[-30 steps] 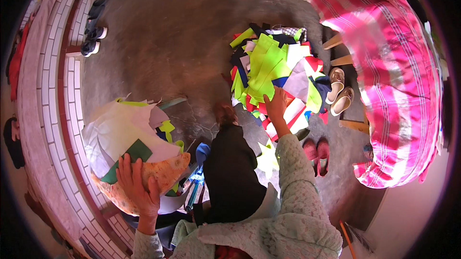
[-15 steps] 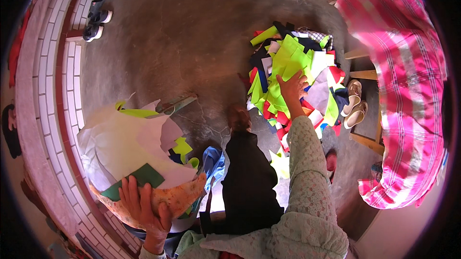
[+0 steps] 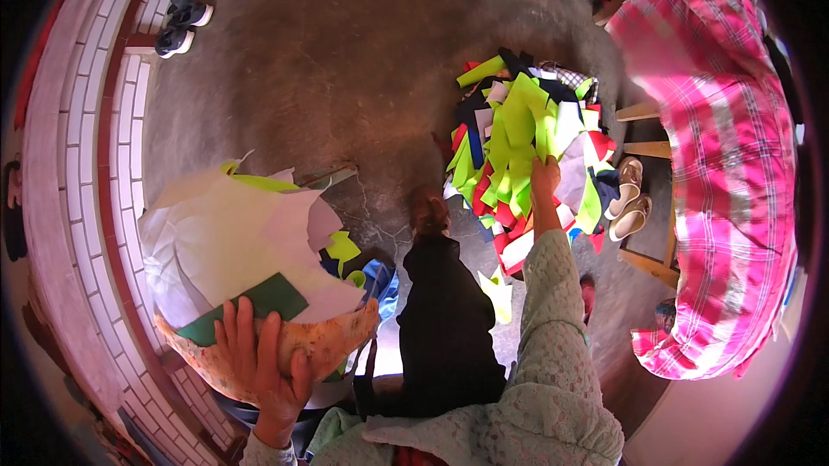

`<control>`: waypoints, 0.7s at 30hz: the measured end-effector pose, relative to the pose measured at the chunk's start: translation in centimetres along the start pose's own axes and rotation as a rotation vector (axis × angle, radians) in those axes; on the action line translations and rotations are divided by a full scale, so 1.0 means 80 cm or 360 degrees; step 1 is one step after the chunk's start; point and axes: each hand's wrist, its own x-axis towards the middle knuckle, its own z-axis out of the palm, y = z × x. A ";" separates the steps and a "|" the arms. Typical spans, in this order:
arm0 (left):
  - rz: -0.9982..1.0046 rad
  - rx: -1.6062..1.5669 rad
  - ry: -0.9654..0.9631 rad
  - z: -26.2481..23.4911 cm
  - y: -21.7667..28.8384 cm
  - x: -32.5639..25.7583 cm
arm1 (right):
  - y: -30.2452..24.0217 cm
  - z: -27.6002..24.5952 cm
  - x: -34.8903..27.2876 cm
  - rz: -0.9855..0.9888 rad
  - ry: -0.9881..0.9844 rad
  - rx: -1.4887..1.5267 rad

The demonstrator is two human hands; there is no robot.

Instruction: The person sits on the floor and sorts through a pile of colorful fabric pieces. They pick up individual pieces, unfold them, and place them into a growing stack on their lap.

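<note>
My left hand lies with outstretched fingers on the side of an orange-patterned bowl-like container; its fingertips touch a dark green cloth piece. Large white cloth pieces are heaped in the container, with neon yellow bits at the edges. My right hand is closed at the near side of a heap of cloth scraps on the floor, its fingers pinching a neon yellow-green scrap. Red, navy, white and grey scraps surround it.
Tan shoes sit right of the heap, beside wooden legs under a pink plaid cloth. Dark shoes stand at the far left by a white brick ledge. My dark-clothed leg stretches between container and heap.
My right hand has gone from spread over the heap to closed on a neon scrap, slightly nearer me. My left hand stays on the container.
</note>
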 end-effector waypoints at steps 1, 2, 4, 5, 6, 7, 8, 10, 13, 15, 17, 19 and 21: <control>0.0011 0.0006 -0.0002 -0.001 0.000 0.001 | 0.005 -0.006 -0.002 -0.0050 0.0003 0.0126; 0.0020 0.0006 0.0004 -0.002 0.000 0.002 | 0.009 -0.011 -0.002 -0.0099 0.0008 0.0253; 0.0022 0.0001 0.0040 0.000 0.000 -0.002 | 0.001 -0.028 -0.004 -0.0055 -0.0036 0.0455; 0.0019 -0.0017 0.0051 0.000 0.001 -0.003 | -0.003 -0.039 -0.005 -0.0052 -0.0031 0.0478; 0.0033 -0.0003 0.0046 -0.001 0.002 -0.003 | -0.010 -0.053 -0.007 -0.0040 -0.0024 0.0497; 0.0047 0.0013 0.0043 -0.003 0.003 -0.002 | -0.018 -0.068 -0.007 -0.0054 -0.0004 0.0393; 0.0061 0.0028 0.0040 -0.005 0.004 -0.002 | -0.025 -0.081 -0.008 -0.0076 -0.0009 0.0429; 0.0079 0.0010 0.0107 -0.003 0.003 -0.003 | -0.033 -0.107 -0.012 -0.0120 -0.0015 0.0496; 0.0075 -0.0025 0.0159 -0.005 0.004 -0.008 | -0.050 -0.139 -0.020 -0.0313 0.0063 0.0521; 0.0076 -0.0038 0.0195 -0.002 0.004 -0.009 | -0.060 -0.154 -0.021 -0.0442 0.0083 0.0719; 0.0077 -0.0045 0.0234 -0.002 0.005 -0.009 | -0.063 -0.175 -0.019 -0.0596 0.0271 0.0389; 0.0086 -0.0047 0.0267 -0.001 0.004 -0.011 | -0.073 -0.195 -0.015 -0.0603 0.0412 0.0160; 0.0090 -0.0055 0.0299 -0.001 0.003 -0.013 | -0.081 -0.213 -0.002 -0.0623 0.0423 0.0138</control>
